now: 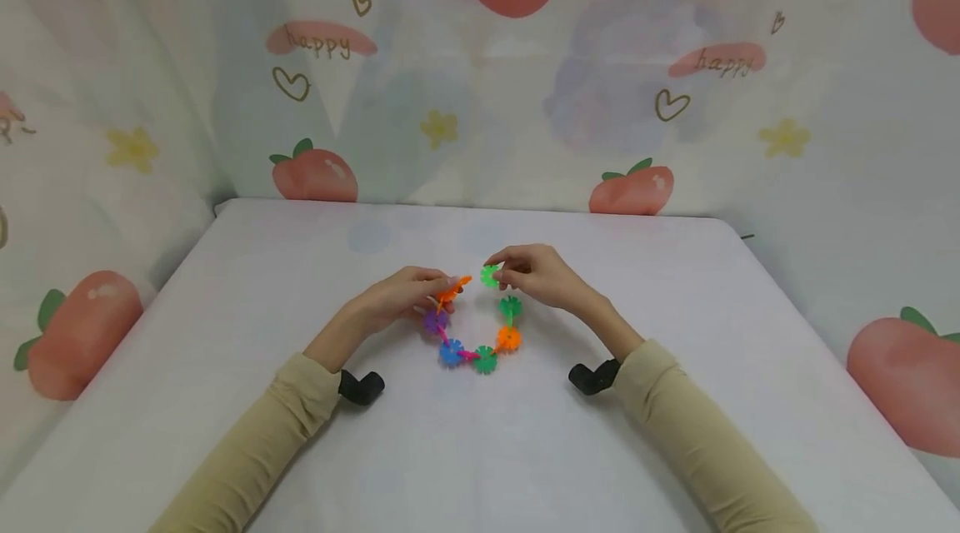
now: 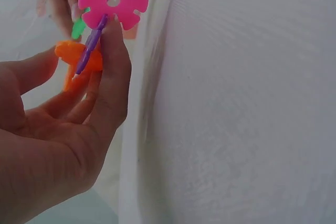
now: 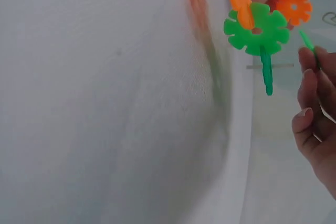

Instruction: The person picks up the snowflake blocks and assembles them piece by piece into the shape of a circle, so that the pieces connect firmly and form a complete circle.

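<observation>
Notched plastic snowflake discs are linked into a curved chain, with a blue disc [image 1: 451, 353] and a green disc [image 1: 485, 360] at its near side. My left hand [image 1: 400, 297] pinches the orange disc [image 1: 450, 293] at the chain's left end; a purple disc [image 2: 90, 50] and a pink disc [image 2: 128, 1] follow it. Between thumb and fingers, my right hand [image 1: 546, 276] holds a loose light green disc [image 1: 490, 276], seen nearly edge-on in the right wrist view. It is apart from the dark green disc [image 1: 511, 306] at the chain's right end. Fingers partly cover the left end.
A white-covered table [image 1: 480, 450] lies beneath the hands. Behind it hangs a patterned cloth [image 1: 495, 100] with fruit and hearts. Black curved pieces [image 1: 361, 388] sit at both wrists, by the beige sleeves.
</observation>
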Tool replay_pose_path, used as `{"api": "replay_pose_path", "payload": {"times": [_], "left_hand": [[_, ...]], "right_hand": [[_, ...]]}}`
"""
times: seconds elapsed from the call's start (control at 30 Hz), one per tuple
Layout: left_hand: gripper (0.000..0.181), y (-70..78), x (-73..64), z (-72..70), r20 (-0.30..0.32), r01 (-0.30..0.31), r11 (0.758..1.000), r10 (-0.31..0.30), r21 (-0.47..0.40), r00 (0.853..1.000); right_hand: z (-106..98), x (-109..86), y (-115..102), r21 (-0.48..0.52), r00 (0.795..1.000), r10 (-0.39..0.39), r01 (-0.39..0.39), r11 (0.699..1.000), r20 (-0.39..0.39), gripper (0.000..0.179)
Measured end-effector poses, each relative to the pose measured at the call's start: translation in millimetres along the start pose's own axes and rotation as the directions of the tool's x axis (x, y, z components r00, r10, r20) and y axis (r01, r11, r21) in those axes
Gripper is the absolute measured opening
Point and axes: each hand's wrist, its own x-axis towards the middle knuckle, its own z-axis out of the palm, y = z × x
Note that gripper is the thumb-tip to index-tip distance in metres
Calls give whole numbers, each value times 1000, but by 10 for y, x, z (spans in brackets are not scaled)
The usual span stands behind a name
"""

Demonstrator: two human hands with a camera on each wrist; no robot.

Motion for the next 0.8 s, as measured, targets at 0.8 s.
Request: {"api": "replay_pose_path", "payload": {"times": [0.8], "left_hand": [[28, 50, 52, 75, -135, -58, 998, 59, 8, 989]], "right_hand": [[85, 208, -68, 149, 997, -14, 3, 989, 70, 23]]}}
